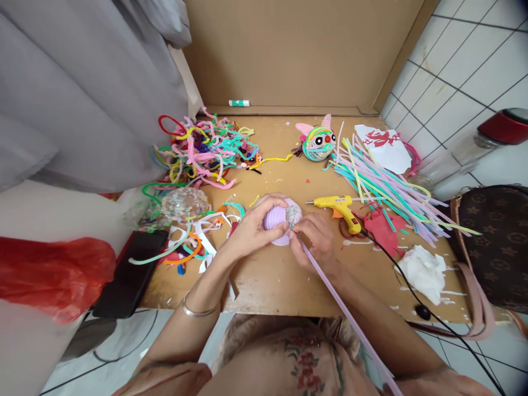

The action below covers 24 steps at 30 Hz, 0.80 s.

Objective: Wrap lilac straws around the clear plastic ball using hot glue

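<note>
My left hand (258, 225) wraps round a small ball-like piece (275, 219) covered in lilac rows, with a clear, speckled part showing on its right side. Close against that right side, my right hand (312, 239) pinches a long lilac pipe cleaner (336, 297). The strip runs from my right fingertips down past the table edge, over my right forearm. A lilac rim shows around the piece, behind my fingers. To the right lies a yellow glue gun (338, 208), its nozzle pointing left toward my hands.
Tangled pipe cleaners (202, 148) lie back left, straight ones (391, 187) at right. A decorated ball with pink ears (319, 144) sits at the back. Around the table are a clear ball (185, 203), phone (132, 275), crumpled tissue (424, 272), brown bag (495, 242) and bottle (457, 157).
</note>
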Motion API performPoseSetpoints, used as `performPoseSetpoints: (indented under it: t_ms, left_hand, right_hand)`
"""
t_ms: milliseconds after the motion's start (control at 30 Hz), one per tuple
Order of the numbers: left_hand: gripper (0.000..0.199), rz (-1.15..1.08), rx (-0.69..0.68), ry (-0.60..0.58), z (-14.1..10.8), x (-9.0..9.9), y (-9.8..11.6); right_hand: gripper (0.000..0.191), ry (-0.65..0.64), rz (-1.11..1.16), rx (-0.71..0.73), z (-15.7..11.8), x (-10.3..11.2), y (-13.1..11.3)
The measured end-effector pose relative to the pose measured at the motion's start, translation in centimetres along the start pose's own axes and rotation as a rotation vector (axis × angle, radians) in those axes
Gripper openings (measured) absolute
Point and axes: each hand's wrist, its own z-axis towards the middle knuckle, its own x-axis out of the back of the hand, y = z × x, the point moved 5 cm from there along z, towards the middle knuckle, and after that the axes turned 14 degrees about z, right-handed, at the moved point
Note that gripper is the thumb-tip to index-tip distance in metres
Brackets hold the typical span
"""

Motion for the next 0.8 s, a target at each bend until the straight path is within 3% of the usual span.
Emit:
performPoseSetpoints:
  t_ms: [800]
  left_hand:
    - [0.025, -0.045, 0.011, -0.008, -0.06, -0.19, -0.70]
  right_hand:
    - [0.013, 0.051, 0.092, 0.012, -0.03, 0.01, 0.57]
